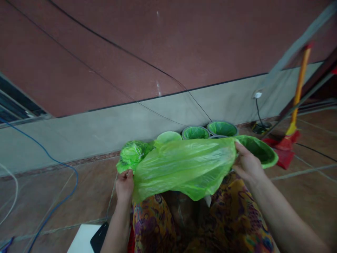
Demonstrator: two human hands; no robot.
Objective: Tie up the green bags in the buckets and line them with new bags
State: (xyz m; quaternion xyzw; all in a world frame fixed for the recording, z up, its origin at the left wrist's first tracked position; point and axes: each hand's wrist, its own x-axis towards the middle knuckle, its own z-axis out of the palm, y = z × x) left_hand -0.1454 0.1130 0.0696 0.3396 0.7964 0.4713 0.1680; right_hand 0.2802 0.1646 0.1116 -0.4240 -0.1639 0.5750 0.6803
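A thin green plastic bag (181,165) is stretched out sideways in front of my knees. My left hand (124,186) pinches its left end, with fingers closed. At the other end my right hand (249,161) is closed on the bag's edge. Just beyond my left hand lies a bunched, tied green bag (134,153). Behind the stretched bag are bins lined with green bags, among them one bin (195,133) and another bin (222,128) against the wall. A wider green-lined bin (259,149) stands beside my right hand, partly covered by it.
A red broom (286,144) with a yellow handle leans at the right. On the left, a blue cable (63,163) runs across the tiled floor. A dark phone (99,238) rests on a white flat object (83,239) near my left forearm. Black wires hang along the wall.
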